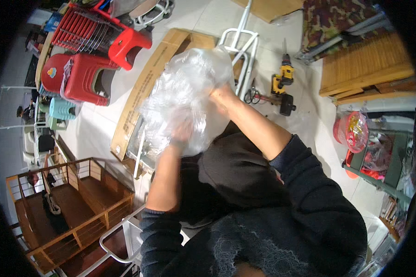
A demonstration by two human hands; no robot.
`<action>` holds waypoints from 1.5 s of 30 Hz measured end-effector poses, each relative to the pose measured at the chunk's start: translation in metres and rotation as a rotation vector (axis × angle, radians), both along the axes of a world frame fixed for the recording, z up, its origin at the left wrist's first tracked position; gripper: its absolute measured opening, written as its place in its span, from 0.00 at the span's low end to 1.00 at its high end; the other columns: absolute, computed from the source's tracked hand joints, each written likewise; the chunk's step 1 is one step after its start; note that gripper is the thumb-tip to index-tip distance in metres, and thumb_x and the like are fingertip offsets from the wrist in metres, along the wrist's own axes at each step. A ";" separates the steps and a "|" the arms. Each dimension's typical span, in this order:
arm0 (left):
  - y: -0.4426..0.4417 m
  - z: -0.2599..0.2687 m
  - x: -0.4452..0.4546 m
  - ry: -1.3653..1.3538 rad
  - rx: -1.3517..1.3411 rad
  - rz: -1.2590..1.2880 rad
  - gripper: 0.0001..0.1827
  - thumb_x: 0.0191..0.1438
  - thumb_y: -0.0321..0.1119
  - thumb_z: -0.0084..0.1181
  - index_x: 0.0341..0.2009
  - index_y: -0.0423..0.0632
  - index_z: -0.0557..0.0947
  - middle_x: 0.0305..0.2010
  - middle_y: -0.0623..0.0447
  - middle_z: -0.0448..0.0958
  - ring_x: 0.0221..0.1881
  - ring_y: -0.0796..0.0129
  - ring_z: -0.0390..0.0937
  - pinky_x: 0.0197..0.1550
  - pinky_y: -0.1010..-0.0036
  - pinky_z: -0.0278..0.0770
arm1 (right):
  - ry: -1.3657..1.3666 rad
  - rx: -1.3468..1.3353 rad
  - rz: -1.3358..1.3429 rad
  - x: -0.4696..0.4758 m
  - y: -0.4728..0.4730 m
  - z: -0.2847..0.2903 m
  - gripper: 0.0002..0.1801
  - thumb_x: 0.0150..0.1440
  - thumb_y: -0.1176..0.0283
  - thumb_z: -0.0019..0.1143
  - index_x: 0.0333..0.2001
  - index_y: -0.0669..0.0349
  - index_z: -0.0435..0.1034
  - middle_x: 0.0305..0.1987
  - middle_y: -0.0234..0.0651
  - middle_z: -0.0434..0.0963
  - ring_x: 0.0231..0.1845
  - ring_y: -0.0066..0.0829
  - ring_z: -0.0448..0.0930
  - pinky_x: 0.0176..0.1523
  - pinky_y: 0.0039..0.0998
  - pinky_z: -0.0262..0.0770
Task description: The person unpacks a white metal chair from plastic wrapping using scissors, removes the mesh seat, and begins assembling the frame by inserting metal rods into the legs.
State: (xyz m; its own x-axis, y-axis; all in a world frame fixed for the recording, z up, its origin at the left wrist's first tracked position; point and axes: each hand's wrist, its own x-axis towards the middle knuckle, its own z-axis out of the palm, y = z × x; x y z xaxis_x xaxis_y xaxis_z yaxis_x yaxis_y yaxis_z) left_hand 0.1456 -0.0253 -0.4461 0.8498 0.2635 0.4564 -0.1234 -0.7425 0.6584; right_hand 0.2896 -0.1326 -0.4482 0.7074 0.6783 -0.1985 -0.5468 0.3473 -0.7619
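A crumpled clear plastic sheet or bag point(190, 79) fills the middle of the view, bunched up above my lap. At its right edge my right hand point(222, 97) grips the plastic. My left hand point(181, 127) is blurred and partly covered by the film at its lower side, so its fingers are hard to make out. Beneath the plastic lies a long open cardboard box point(142, 86). White metal tubing point(246, 69) stands just beyond my right hand, and another white rod point(139, 152) sticks out near the box's lower end.
A yellow-and-black cordless drill point(283, 74) with a long bit lies on the tiled floor point(301, 128) to the right. Red plastic stools point(90, 78) stand at the upper left. A brown wooden shelf unit point(69, 200) is at lower left, a pink bin point(355, 131) at right.
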 end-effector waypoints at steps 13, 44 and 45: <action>-0.035 0.053 -0.008 -0.019 -0.807 0.345 0.33 0.53 0.39 0.50 0.62 0.53 0.55 0.60 0.43 0.62 0.58 0.57 0.63 0.53 0.62 0.67 | -0.278 0.246 0.158 -0.039 -0.067 0.064 0.23 0.52 0.69 0.53 0.51 0.66 0.64 0.52 0.43 0.70 0.53 0.29 0.70 0.56 0.31 0.64; 0.006 0.072 -0.035 0.078 -0.752 0.332 0.23 0.52 0.41 0.53 0.51 0.47 0.67 0.58 0.44 0.63 0.56 0.61 0.65 0.51 0.68 0.67 | -0.995 -1.564 0.562 -0.002 -0.294 -0.128 0.11 0.44 0.80 0.51 0.33 0.58 0.74 0.47 0.47 0.72 0.50 0.47 0.72 0.50 0.38 0.70; 0.005 0.077 -0.031 0.084 -0.741 0.308 0.23 0.52 0.41 0.53 0.51 0.46 0.67 0.58 0.44 0.63 0.56 0.61 0.65 0.51 0.68 0.67 | -1.108 -1.365 0.322 -0.007 -0.308 -0.106 0.11 0.43 0.82 0.50 0.31 0.58 0.75 0.45 0.46 0.72 0.50 0.46 0.72 0.51 0.38 0.69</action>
